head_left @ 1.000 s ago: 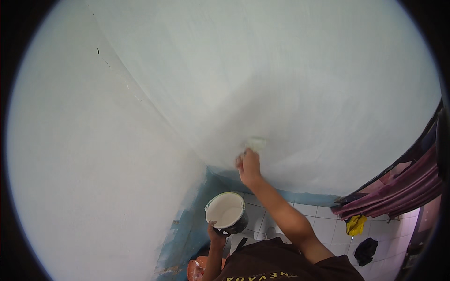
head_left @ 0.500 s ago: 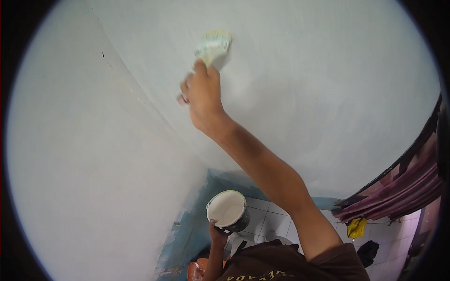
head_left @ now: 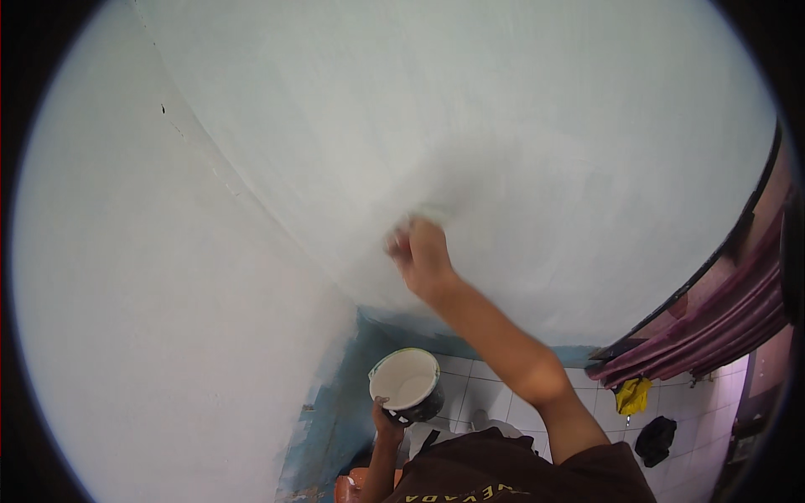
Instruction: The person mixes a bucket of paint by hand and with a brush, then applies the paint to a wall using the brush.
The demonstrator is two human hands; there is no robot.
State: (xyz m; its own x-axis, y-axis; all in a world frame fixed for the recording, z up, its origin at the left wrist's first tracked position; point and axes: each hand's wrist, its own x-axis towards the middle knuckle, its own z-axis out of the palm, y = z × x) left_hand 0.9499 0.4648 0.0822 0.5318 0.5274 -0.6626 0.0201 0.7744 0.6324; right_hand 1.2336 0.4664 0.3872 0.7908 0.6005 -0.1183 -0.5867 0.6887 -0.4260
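Observation:
My right hand (head_left: 426, 251) is closed round a paintbrush (head_left: 433, 211) against the pale painted wall (head_left: 537, 210). Motion blurs it, and only a little of the pale bristle end shows beyond my fingers. Lower down, my left hand (head_left: 388, 419) grips the rim and side of a paint bucket (head_left: 407, 381), thumb over the edge. The bucket is dark outside, with white paint coating its inside, and it tilts slightly. It hangs in front of my body, well below the brush.
Blue unpainted-over patches (head_left: 335, 402) run along the bottom of the walls at the corner. A maroon curtain (head_left: 713, 327) hangs at the right. On the white tiled floor (head_left: 486, 398) lie a yellow item (head_left: 632, 396) and a black bag (head_left: 656, 440). Something orange (head_left: 352, 484) sits at lower left.
My right hand has swept the paintbrush down the wall and a little to the right, the elbow bending more. My left hand and the bucket stay nearly in place.

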